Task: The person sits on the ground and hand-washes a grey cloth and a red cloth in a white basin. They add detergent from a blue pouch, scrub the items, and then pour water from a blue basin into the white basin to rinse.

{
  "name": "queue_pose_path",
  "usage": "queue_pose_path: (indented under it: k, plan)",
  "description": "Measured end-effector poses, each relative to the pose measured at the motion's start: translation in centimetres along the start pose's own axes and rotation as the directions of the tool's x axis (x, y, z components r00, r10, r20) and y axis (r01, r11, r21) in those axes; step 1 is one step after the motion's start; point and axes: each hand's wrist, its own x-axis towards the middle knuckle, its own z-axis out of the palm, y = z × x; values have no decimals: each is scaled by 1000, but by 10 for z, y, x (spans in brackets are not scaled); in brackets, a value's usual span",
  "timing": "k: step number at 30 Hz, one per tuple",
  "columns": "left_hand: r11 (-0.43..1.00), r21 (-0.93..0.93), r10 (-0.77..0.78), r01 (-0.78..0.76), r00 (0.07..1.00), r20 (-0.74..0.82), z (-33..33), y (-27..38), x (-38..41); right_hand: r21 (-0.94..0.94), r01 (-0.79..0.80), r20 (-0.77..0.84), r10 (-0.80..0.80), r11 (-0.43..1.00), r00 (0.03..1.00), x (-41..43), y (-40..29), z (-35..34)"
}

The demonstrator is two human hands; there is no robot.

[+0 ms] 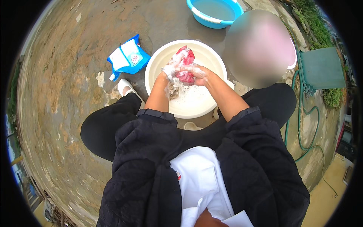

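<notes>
Both of my hands are over a cream plastic basin [195, 113], close together and covered in white suds. My left hand [174, 63] holds the upper part of a soapy red cloth [188, 58]. My right hand [198, 74] grips the lower part of the same cloth, its fingers reaching across towards my left wrist. Below the hands, a wet greyish-brown cloth [173, 92] lies in the basin, partly hidden by my left forearm. Bubbles float on the shallow soapy water.
A blue and white detergent bag [129, 56] lies on the wet concrete, left of the basin. Beyond stands a blue tub [211, 22] of cloudy water. A blurred patch covers the upper right. Further right are a green plastic container [322, 68] and a green hose [317, 124].
</notes>
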Motion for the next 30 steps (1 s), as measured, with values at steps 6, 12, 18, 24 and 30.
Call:
queue_pose_path:
  k: [6, 12, 18, 24, 30]
  plan:
    - [998, 43, 32, -54, 919, 393, 10, 22, -29, 179, -58, 168, 28, 982, 985, -6, 4, 8]
    - [977, 113, 115, -181, 894, 433, 18, 37, -38, 187, -209, 298, 147, 960, 943, -1, 5, 7]
    - [959, 180, 192, -219, 968, 159, 20, 30, -29, 3, -39, 5, 39, 999, 999, 5, 4, 12]
    - [938, 176, 305, -299, 952, -6, 26, 22, -20, -470, 78, -242, -214, 879, 947, 9, 5, 14]
    - [935, 169, 344, -311, 909, -233, 15, 2, -4, -904, -148, -322, -411, 402, 853, 16, 9, 8]
